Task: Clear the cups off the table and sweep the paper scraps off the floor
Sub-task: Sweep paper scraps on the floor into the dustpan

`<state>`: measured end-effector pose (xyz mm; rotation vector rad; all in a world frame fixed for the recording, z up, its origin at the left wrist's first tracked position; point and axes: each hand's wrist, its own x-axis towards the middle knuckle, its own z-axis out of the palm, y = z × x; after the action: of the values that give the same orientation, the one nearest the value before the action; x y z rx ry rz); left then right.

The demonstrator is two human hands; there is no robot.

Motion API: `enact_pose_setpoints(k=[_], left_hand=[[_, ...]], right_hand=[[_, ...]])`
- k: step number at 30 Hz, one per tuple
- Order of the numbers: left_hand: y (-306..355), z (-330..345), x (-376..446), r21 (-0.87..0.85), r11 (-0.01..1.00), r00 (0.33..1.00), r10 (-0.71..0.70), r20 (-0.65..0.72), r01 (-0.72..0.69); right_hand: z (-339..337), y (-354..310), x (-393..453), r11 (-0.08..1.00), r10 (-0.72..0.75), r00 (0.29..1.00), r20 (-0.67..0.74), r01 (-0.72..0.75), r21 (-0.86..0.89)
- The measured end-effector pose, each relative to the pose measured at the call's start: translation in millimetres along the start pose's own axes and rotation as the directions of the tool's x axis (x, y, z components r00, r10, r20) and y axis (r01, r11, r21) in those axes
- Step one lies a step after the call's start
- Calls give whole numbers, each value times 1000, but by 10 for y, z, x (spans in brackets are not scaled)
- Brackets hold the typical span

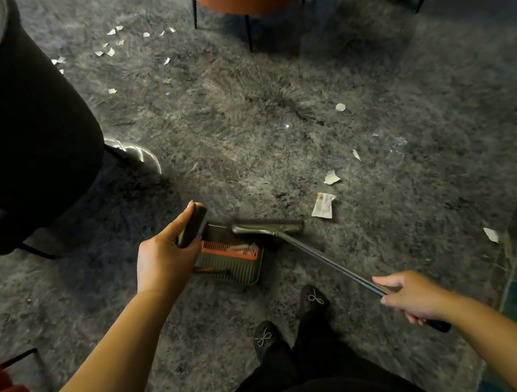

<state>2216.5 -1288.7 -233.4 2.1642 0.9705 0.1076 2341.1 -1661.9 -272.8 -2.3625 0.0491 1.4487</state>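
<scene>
Olive dustpan [237, 266], orange comb; grey shaggy rug [271, 110]; white scraps [323, 206].

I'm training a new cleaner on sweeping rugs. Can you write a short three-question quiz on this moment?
1. True or false: the broom head touches the dustpan.
2. Which hand grips the dustpan handle? A left B right
3. Fill in: the biggest cluster of paper scraps lies near the ___ chair.

Key: 1 true. 2 A, the left hand; the right hand holds the broom handle. 3 black.
</scene>
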Motion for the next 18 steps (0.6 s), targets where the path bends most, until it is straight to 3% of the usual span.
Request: enact_pose_setpoints(k=[10,18], left_hand=[[543,374,164,27,996,996,88,30,-88],[1161,905,341,80,977,976,187,113,-197]], right_hand=[[-348,286,-43,991,32,992,-124,-16,131],[-1126,598,217,944,100,972,-212,-25,330]])
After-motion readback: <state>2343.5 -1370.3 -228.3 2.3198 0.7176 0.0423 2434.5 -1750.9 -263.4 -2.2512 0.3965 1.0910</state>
